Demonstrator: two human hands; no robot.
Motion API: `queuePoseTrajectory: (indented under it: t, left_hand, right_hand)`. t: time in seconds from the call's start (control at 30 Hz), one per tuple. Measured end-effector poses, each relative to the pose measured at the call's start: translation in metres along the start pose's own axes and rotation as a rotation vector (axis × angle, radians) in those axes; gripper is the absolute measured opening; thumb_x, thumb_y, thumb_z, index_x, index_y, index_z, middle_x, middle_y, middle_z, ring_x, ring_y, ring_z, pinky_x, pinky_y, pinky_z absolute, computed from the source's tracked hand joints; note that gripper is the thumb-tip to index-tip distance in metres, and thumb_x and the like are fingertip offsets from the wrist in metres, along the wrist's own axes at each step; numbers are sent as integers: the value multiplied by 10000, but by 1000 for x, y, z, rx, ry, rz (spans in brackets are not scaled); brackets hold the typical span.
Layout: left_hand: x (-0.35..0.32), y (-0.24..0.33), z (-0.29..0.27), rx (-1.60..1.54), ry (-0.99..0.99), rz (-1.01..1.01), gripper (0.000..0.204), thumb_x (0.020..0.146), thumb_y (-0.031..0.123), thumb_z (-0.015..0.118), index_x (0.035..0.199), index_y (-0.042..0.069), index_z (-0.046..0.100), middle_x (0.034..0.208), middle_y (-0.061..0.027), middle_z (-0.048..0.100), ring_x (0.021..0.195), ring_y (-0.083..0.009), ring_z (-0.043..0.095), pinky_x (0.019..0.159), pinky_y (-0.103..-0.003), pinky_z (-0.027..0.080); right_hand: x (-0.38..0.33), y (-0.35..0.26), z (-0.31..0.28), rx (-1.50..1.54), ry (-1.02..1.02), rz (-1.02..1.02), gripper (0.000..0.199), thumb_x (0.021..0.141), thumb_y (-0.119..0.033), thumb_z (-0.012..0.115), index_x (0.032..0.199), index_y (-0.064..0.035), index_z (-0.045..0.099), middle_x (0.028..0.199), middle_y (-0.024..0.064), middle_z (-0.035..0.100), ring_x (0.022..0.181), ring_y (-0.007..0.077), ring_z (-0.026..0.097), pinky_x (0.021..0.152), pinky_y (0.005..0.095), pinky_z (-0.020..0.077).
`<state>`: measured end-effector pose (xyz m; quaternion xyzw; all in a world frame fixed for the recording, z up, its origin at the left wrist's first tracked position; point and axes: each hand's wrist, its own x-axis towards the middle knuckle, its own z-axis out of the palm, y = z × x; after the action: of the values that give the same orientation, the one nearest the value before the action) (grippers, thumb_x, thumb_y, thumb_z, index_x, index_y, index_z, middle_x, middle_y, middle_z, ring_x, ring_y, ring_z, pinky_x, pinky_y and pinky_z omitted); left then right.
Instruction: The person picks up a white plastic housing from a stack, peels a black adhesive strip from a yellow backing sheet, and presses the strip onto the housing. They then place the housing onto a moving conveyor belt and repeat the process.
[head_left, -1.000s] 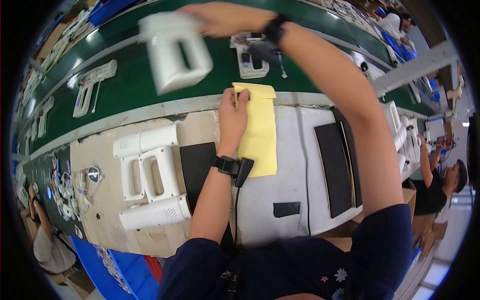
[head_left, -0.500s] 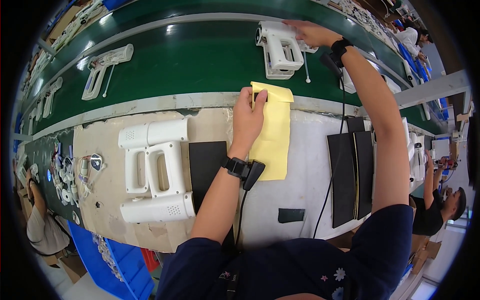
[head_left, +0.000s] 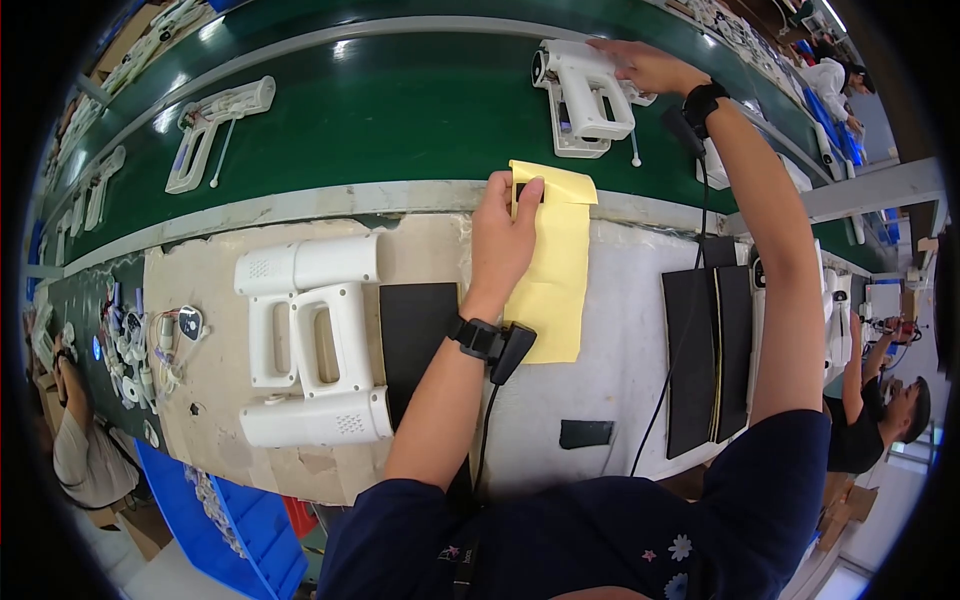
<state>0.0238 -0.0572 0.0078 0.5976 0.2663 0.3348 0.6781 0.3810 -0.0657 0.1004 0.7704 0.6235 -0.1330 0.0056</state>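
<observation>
My left hand [head_left: 510, 235] pinches the top of a yellow paper sheet [head_left: 556, 290]. A small black piece shows by the thumb, and the sheet's upper edge is folded over. Out over the green conveyor, my right hand [head_left: 655, 72] grips the far right end of a white plastic handheld-device housing [head_left: 592, 95]. That housing lies over an open half shell [head_left: 585, 148], and a thin white rod [head_left: 635, 150] sticks out beside it. The fingers on the housing's far side are partly hidden.
Two joined-looking white housings [head_left: 330, 330] lie left of a black foam sheet [head_left: 415, 325]. More black strips [head_left: 705, 350] lie right, near a small dark scrap [head_left: 586, 434]. Another open shell [head_left: 215, 125] sits on the conveyor [head_left: 400, 120]. A black cable [head_left: 683, 350] crosses the table.
My right hand and the housing in it have shifted slightly right along the conveyor. The left hand still pinches the yellow sheet; the whole view has shifted a little.
</observation>
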Motion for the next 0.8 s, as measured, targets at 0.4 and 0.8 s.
queuePoseTrajectory:
  t: [0.4, 0.8]
  left_hand:
    - [0, 7, -2, 20, 0, -17, 252, 984, 228, 603, 1030, -15, 557, 835, -56, 634, 718, -101, 528, 656, -261, 439]
    - [4, -1, 8, 115, 4, 85, 263, 988, 261, 598, 1024, 2, 569, 814, -46, 629, 670, -94, 521, 600, -270, 426]
  right_hand:
    - [-4, 3, 36, -83, -24, 72, 692, 896, -41, 541, 1531, -127, 278, 1477, 191, 432, 1294, 358, 478, 1121, 381, 350]
    - [45, 90, 55, -102, 298, 283, 549, 989, -467, 361, 1203, -49, 645, 1186, 228, 646, 1106, 418, 587, 955, 459, 448]
